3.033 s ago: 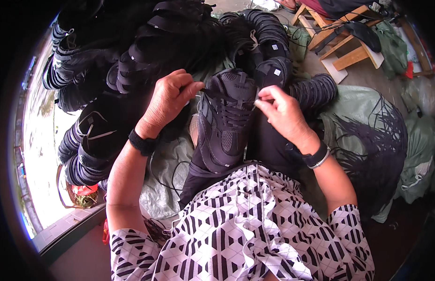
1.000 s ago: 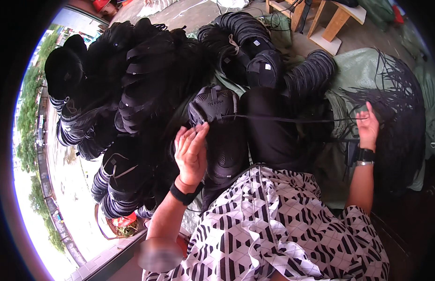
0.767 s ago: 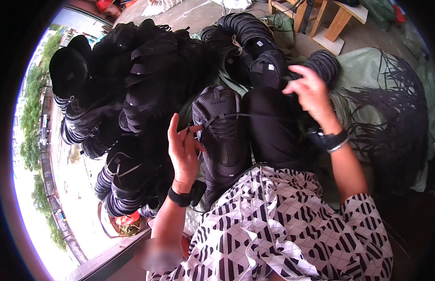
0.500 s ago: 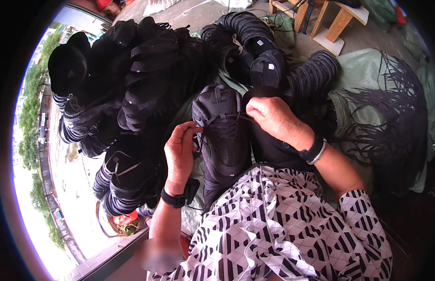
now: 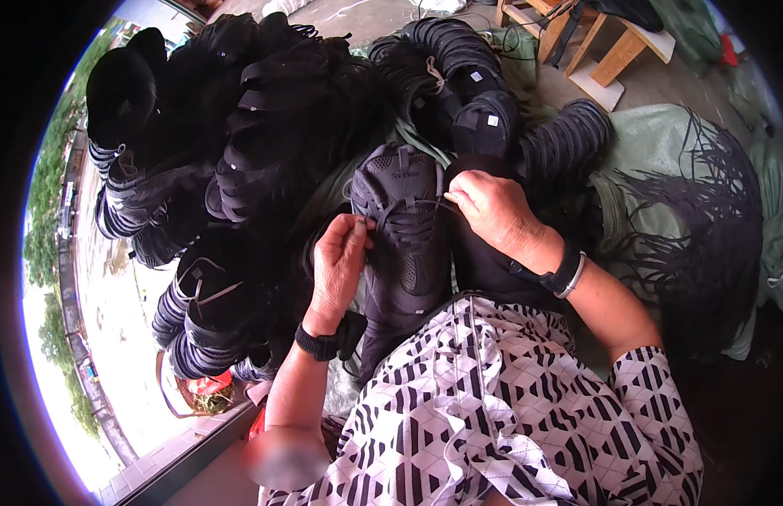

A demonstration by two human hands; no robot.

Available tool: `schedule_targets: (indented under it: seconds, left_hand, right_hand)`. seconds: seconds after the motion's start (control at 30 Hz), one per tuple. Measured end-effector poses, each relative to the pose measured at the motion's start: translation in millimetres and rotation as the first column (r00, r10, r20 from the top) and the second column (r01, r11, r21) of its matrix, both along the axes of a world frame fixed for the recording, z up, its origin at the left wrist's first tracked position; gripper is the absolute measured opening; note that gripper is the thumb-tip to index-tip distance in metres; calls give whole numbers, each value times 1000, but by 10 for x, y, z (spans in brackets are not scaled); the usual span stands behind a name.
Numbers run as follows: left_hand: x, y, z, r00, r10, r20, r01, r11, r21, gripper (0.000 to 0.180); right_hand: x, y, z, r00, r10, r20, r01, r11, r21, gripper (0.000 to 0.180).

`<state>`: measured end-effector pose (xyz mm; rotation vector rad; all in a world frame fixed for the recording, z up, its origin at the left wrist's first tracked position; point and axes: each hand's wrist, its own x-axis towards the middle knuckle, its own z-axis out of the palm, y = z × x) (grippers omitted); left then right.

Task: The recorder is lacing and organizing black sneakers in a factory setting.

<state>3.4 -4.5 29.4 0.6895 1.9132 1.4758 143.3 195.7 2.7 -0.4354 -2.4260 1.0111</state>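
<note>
Shoe (image 5: pixel 411 274) on left thigh (image 5: pixel 377 344), lacing apparently underway.
Lace (image 5: pixel 427 201) pinched in fingers of left hand (image 5: pixel 337 251) and right hand (image 5: pixel 498 212), either side of shoe; next move likely calls for snugging it evenly.

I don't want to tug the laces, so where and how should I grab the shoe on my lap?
Probably the broad tongue of the black shoe, pinched by its top edge from the far end: it spreads beyond the laces, the toe points toward your shirt, and the left hand and right hand flank the sides.
</note>
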Motion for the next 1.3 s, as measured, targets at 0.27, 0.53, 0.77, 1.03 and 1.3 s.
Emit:
schedule_targets:
  seconds: [0.27, 0.53, 0.77, 1.03, 1.3]
  left_hand:
    - [-20, 16, -2, 994, -3, 109, 9, 999, -52, 27]
    - [-71, 78, 3, 950, 143, 277, -138, 990, -38, 24]
    - [-59, 106, -52, 964, 131, 233, -141, 990, 28, 21]
    - [-104, 232, 74, 571, -56, -819, -45, 994, -100, 17]
    - [-485, 455, 509, 234, -348, -908, 393, 888, -239, 29]
  right_hand:
    - [-31, -48, 41, 997, 19, 75, -9, 992, -122, 8]
    - [23, 64, 152, 963, 239, 129, -189, 931, -312, 5]
    - [12, 76, 159, 955, 251, 156, -204, 942, -267, 7]
    - [-11, 123, 253, 962, 265, 69, -274, 935, 226, 8]
    - [-268, 320, 411, 805, 550, 223, -562, 587, 582, 7]
